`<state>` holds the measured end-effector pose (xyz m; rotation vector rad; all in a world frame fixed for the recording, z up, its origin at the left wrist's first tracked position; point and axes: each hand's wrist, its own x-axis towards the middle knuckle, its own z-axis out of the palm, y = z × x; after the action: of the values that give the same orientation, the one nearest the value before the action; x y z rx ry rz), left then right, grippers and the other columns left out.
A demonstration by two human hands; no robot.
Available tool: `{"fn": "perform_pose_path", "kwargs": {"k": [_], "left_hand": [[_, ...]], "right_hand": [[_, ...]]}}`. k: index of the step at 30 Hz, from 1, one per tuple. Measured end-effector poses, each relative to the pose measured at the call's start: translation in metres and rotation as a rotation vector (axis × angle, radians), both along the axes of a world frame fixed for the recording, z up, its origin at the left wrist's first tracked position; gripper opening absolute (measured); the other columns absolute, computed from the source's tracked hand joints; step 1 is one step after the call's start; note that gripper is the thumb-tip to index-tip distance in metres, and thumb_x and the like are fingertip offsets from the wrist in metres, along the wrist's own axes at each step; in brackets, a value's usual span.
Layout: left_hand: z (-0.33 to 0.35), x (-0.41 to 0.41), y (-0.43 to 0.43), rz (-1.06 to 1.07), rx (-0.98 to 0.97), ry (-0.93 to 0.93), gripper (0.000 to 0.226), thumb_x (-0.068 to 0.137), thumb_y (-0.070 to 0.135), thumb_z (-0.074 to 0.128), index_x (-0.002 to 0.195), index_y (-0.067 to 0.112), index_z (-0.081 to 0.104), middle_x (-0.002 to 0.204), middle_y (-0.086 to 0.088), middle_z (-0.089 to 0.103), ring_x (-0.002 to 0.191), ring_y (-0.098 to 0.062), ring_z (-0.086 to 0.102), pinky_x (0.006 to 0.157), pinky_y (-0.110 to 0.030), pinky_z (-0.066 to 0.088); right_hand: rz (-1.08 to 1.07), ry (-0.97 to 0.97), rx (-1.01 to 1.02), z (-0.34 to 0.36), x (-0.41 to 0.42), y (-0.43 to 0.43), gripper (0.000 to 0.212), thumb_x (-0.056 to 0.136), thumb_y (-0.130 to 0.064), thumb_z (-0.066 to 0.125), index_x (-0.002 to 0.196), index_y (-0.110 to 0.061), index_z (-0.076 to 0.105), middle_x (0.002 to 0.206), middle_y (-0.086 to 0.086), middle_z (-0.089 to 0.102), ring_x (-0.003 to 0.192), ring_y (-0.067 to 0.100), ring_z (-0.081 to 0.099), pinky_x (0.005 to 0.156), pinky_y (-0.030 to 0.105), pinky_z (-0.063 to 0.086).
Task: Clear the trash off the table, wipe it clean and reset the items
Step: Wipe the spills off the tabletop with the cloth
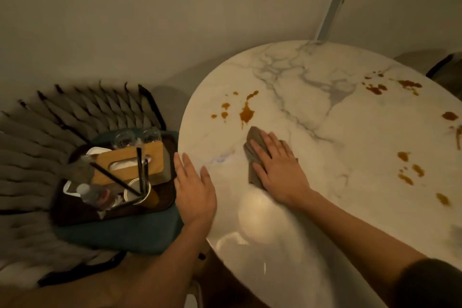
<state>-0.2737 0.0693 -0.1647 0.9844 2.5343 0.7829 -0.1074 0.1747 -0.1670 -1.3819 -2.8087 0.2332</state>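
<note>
Right hand (277,170) lies flat, fingers straight, pressing a grey cloth (253,141) onto the table (350,137) near its left edge. Left hand (195,187), open and empty, rests on that left edge as a brace. An orange-brown spill (246,114) sits just beyond the cloth. Further stains (377,88) dot the far and right edges, not yet wiped. Cleared items stand on a tray (75,215) on the chair (120,236) beside the table.

Recommendation: apply even palm pressure, push forward through the nearest spill, and fold to a clean face before tackling the right-side marks.
</note>
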Motion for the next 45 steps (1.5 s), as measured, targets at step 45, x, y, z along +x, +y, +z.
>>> {"fn": "perform_pose_path", "kwargs": {"k": [45], "left_hand": [[0.017,-0.028,0.017,0.077,0.168,-0.206,0.044,0.102,0.034,0.038,0.145,0.026,0.036,0.139,0.005,0.048,0.122,-0.018,0.050,0.095,-0.035,0.042]], "right_hand": [[0.285,0.130,-0.051,-0.009,-0.058,-0.016,0.061,0.098,-0.051,0.028,0.153,-0.026,0.022,0.161,0.011,0.018,0.148,0.032,0.017,0.118,0.054,0.019]]}}
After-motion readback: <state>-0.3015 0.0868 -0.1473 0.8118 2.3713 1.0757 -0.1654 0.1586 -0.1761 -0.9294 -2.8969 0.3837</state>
